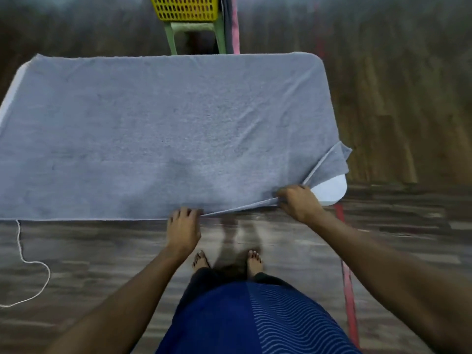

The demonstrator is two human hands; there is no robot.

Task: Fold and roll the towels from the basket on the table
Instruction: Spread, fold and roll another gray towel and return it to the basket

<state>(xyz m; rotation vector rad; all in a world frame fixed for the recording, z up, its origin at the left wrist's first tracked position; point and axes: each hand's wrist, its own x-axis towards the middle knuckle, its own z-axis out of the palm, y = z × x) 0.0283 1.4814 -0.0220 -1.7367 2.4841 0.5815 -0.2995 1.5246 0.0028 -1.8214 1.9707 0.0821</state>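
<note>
Right fingers [287,194]: curled tight, pinching the near hem of the towel [163,129] close to its near right corner. The hem is raised off the worktop [330,189] here, and a white rounded corner of the worktop shows bare beneath. Beyond the right hand [300,204] the loose corner flap is turned up and back.

Left fingers [181,213]: curled over the same near hem, further left. The grip looks closed on the cloth, though the thumb is hidden. Left hand [183,226] sits right at the worktop's near edge. The hem runs taut and rising between the two hands.

Towel: grey-blue, spread flat, covering nearly the whole worktop. A thin white strip of worktop is bare at far left. Light creases fan toward the right-hand grip, so the pull seems to come from there.

Judgement: two grips on one long edge suit carrying that edge across to the far side for a lengthwise fold. Rolling not yet begun.

Beyond: yellow basket [185,7] on a green stool [194,28] behind the worktop, contents not visible. White cord [38,267] lies on the floor [102,251] at left.
</note>
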